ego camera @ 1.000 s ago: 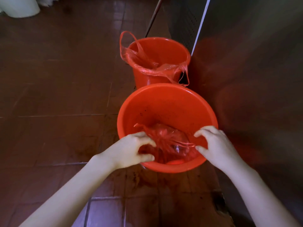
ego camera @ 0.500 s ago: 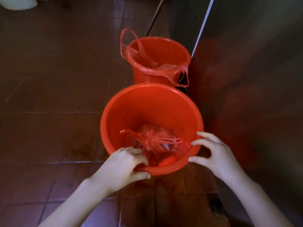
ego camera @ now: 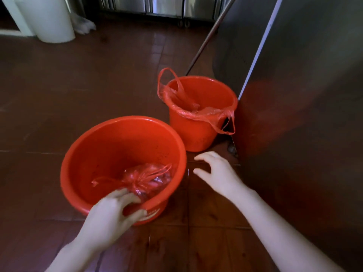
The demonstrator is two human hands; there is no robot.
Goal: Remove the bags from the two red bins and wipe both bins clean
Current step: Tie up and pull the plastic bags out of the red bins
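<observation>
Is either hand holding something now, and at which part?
The left hand holds the large red bin by its near rim, thumb outside. The right hand holds nothing.

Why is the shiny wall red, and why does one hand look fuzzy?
Head view: the steel cabinet side mirrors the far red bin as a soft red glow; head view: the left hand gripping the near bin is smeared with blur; head view: dim light overall, and the wide lens bends the tile lines of the floor.
</observation>
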